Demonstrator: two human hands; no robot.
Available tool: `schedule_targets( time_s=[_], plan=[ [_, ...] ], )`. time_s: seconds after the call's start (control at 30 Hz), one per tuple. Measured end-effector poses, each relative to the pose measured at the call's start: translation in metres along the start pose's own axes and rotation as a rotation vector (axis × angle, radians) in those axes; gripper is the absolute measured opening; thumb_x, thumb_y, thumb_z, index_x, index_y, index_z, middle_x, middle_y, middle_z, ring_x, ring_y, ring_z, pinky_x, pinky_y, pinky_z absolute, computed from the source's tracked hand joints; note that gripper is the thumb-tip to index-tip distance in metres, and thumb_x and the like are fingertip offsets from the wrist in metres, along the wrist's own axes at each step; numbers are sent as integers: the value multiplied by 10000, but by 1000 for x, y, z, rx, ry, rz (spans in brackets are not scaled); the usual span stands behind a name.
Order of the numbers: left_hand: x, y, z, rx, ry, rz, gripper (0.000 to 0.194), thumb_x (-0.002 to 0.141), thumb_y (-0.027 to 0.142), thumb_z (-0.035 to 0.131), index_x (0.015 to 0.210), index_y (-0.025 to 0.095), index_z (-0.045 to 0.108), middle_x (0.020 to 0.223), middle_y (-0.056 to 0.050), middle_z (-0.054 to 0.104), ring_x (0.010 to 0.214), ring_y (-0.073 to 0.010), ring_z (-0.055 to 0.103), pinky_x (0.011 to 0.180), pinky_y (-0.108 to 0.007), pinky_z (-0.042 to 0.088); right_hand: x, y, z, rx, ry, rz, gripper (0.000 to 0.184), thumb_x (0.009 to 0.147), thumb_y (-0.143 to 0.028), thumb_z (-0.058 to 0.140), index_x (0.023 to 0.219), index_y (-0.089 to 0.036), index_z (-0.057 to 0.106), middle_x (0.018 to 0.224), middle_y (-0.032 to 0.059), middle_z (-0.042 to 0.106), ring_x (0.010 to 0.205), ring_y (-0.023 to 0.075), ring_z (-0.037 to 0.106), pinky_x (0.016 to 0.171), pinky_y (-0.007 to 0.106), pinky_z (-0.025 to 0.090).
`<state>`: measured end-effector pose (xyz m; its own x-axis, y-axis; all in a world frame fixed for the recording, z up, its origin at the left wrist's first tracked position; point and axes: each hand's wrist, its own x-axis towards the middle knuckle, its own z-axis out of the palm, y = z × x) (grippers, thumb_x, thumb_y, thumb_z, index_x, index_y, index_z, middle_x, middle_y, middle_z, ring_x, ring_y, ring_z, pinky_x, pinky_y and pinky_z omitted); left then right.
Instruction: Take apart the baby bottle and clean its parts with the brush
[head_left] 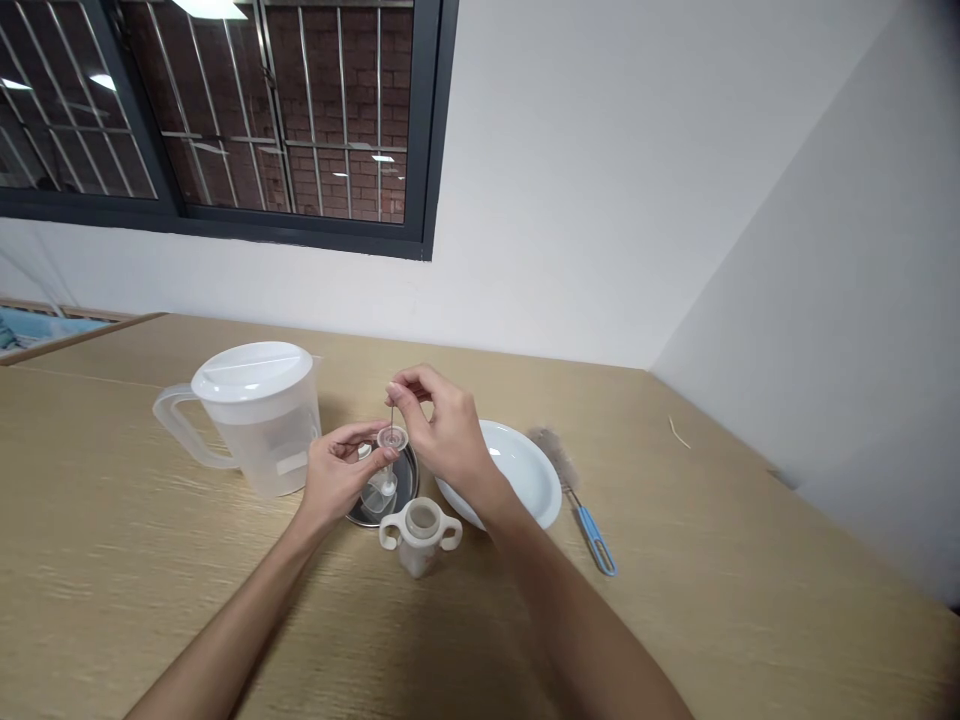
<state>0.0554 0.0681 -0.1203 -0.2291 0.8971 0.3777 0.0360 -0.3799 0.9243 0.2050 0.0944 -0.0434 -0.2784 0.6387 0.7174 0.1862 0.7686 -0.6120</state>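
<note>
My left hand (pixel 337 478) pinches a small clear round part (pixel 392 438), like a bottle valve or teat, above a steel bowl (pixel 405 492). My right hand (pixel 439 425) is closed in a pinch on a thin wire-like brush (pixel 391 408) that points down into that clear part. Another clear piece lies in the steel bowl. A small clear baby bottle with two white handles (pixel 420 532) stands open just in front of the bowl, between my forearms.
A translucent lidded pitcher (pixel 255 415) stands left of my hands. A white bowl (pixel 525 470) sits to the right, with a blue-handled bottle brush (pixel 577 500) beside it. The wooden table (pixel 750 560) meets white walls at the back and right.
</note>
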Motion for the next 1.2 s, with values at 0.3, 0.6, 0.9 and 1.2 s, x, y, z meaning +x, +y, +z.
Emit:
schedule_targets(
  time_s=[0.3,0.6,0.9,1.2],
  plan=[
    [0,-5,-7,-73,-8,28,427,634,337,866,986,133,736,953,-106,763,878,-206,703,792,-278,557,-4,1,6,-39,-61,0,140,945,-271,488,893,-204,599,842,10,668,788,133,614,754,243,457],
    [2,-2,-11,-49,15,52,403,666,361,842,980,136,727,921,-88,754,814,-177,683,732,-247,540,-9,1,9,-69,-136,45,123,939,-243,500,888,-207,606,841,-3,673,789,128,615,739,241,448],
    [-1,4,-8,84,-8,110,374,596,299,864,916,147,745,892,-87,758,804,-202,698,751,-279,554,-2,-10,-6,42,70,3,122,950,-275,502,897,-204,586,834,16,672,787,138,646,767,266,501],
    [-2,-3,-10,140,-34,205,318,608,234,848,910,174,764,868,-64,757,781,-189,684,711,-256,533,-1,-14,-8,35,133,-52,117,956,-268,509,899,-204,588,833,19,668,789,137,651,766,274,515]
  ],
)
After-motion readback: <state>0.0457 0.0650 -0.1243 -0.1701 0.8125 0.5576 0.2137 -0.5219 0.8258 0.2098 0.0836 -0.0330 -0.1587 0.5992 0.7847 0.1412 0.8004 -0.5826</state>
